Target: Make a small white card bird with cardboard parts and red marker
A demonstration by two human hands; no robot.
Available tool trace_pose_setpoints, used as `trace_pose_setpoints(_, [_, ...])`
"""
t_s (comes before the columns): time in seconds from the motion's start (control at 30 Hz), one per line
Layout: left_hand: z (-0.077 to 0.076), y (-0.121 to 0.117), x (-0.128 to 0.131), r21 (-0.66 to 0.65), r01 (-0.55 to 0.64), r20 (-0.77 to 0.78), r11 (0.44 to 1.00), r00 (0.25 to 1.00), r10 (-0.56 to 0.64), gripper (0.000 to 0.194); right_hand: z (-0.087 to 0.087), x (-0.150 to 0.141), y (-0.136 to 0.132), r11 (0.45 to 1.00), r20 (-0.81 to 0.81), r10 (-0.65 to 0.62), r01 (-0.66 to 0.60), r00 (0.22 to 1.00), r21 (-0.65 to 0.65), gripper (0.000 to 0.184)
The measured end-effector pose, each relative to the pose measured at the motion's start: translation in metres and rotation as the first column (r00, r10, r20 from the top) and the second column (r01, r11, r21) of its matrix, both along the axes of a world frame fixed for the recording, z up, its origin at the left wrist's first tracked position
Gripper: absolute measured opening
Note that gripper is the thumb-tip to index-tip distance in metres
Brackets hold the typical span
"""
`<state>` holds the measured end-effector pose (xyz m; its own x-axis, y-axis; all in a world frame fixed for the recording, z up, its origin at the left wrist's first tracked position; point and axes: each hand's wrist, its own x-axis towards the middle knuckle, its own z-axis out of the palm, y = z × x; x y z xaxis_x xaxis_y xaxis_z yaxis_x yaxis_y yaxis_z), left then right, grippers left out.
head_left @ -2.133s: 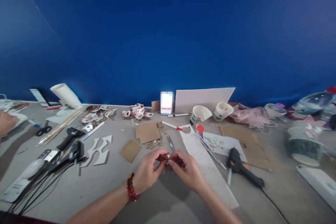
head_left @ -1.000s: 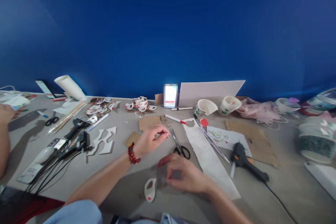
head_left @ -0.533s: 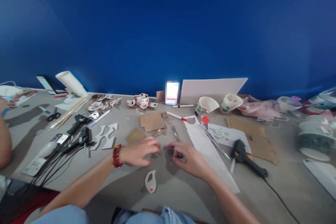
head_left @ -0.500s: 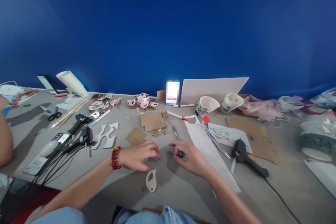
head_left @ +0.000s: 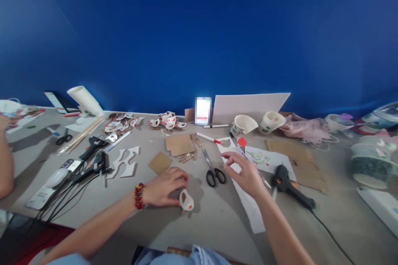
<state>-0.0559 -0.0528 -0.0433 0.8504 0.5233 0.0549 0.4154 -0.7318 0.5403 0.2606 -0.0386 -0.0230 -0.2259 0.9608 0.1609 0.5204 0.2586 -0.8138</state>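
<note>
My left hand (head_left: 164, 192), with a red bead bracelet on the wrist, rests on the grey table (head_left: 93, 215) and pinches a small white cut-out with a brown patch and a red dot (head_left: 186, 201). My right hand (head_left: 244, 172) hovers over a long white paper strip (head_left: 248, 207), fingers loosely curled with nothing in them, just right of the black-handled scissors (head_left: 213, 172) and left of a black glue gun (head_left: 287, 186).
Brown cardboard pieces (head_left: 179, 145), a white letter cut-out (head_left: 124, 162), more glue guns with cables (head_left: 90, 165), a red-capped marker (head_left: 207, 137), paper cups (head_left: 245, 124) and piles of white cut-outs (head_left: 166, 123) lie about. Another person's arm (head_left: 4, 165) is at the left edge.
My left hand has taken hold of the small white cut-out lying near the table's front. My right hand moved right, off the scissors, to above the white strip.
</note>
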Motion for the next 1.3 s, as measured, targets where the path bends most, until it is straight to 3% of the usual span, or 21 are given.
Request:
trace_pose_setpoints(0.1, [0.003, 0.014, 0.010, -0.076, -0.088, 0.168, 0.993, 0.981, 0.100, 0.043, -0.002, -0.001, -0.003, 0.969, -0.293, 0.181, -0.221, 0.939, -0.110, 0.018])
trace_pose_setpoints(0.17, [0.004, 0.022, 0.021, -0.189, -0.068, 0.317, 0.980, 0.940, 0.126, 0.044, -0.003, -0.006, -0.006, 0.884, -0.512, 0.313, -0.443, 0.800, -0.152, 0.022])
trace_pose_setpoints(0.23, [0.004, 0.027, 0.032, -0.324, 0.020, 0.468, 0.946, 0.872, 0.142, 0.044, -0.003, -0.012, -0.011, 0.810, -0.635, 0.373, -0.571, 0.677, -0.133, 0.023])
trace_pose_setpoints(0.33, [-0.003, 0.026, 0.047, -0.506, 0.204, 0.628, 0.838, 0.753, 0.196, 0.043, -0.004, -0.020, -0.016, 0.788, -0.698, 0.398, -0.611, 0.595, -0.071, 0.020])
trace_pose_setpoints(0.4, [-0.011, 0.021, 0.053, -0.619, 0.301, 0.661, 0.726, 0.698, 0.274, 0.044, -0.006, -0.024, -0.018, 0.793, -0.718, 0.396, -0.608, 0.573, -0.048, 0.018])
trace_pose_setpoints(0.5, [-0.022, 0.015, 0.056, -0.726, 0.353, 0.633, 0.590, 0.678, 0.374, 0.050, -0.008, -0.027, -0.019, 0.786, -0.719, 0.393, -0.615, 0.574, -0.062, 0.015])
trace_pose_setpoints(0.57, [-0.023, 0.016, 0.055, -0.748, 0.342, 0.609, 0.569, 0.695, 0.382, 0.052, -0.009, -0.027, -0.019, 0.786, -0.706, 0.386, -0.613, 0.593, -0.085, 0.016])
trace_pose_setpoints(0.63, [-0.018, 0.019, 0.052, -0.736, 0.315, 0.597, 0.599, 0.720, 0.356, 0.052, -0.008, -0.026, -0.018, 0.797, -0.680, 0.389, -0.597, 0.622, -0.090, 0.018])
trace_pose_setpoints(0.7, [-0.009, 0.022, 0.048, -0.683, 0.245, 0.590, 0.688, 0.741, 0.322, 0.051, -0.006, -0.024, -0.018, 0.823, -0.626, 0.405, -0.563, 0.666, -0.067, 0.017])
trace_pose_setpoints(0.77, [0.002, 0.022, 0.043, -0.544, 0.088, 0.580, 0.834, 0.758, 0.298, 0.043, -0.003, -0.022, -0.017, 0.861, -0.520, 0.424, -0.508, 0.741, -0.022, 0.013])
trace_pose_setpoints(0.83, [0.011, 0.016, 0.040, -0.279, -0.158, 0.555, 0.947, 0.779, 0.293, 0.031, -0.002, -0.022, -0.017, 0.895, -0.385, 0.422, -0.445, 0.821, 0.031, 0.009])
trace_pose_setpoints(0.87, [0.013, 0.011, 0.040, -0.125, -0.255, 0.545, 0.959, 0.790, 0.281, 0.029, -0.002, -0.022, -0.017, 0.905, -0.329, 0.414, -0.422, 0.849, 0.050, 0.008])
trace_pose_setpoints(0.93, [0.016, 0.002, 0.043, 0.155, -0.363, 0.506, 0.919, 0.828, 0.241, 0.026, -0.004, -0.024, -0.017, 0.915, -0.266, 0.401, -0.399, 0.877, 0.065, 0.010])
trace_pose_setpoints(1.03, [0.018, -0.008, 0.053, 0.347, -0.464, 0.443, 0.815, 0.847, 0.294, 0.019, -0.009, -0.029, -0.018, 0.921, -0.239, 0.387, -0.386, 0.891, 0.054, 0.013])
trace_pose_setpoints(1.13, [0.019, -0.010, 0.060, 0.406, -0.525, 0.386, 0.748, 0.840, 0.380, 0.006, -0.011, -0.032, -0.019, 0.930, -0.189, 0.368, -0.363, 0.910, 0.058, 0.014])
trace_pose_setpoints(1.3, [0.019, -0.004, 0.058, 0.417, -0.524, 0.329, 0.743, 0.849, 0.414, 0.006, -0.009, -0.034, -0.019, 0.944, -0.106, 0.327, -0.319, 0.939, 0.089, 0.013])
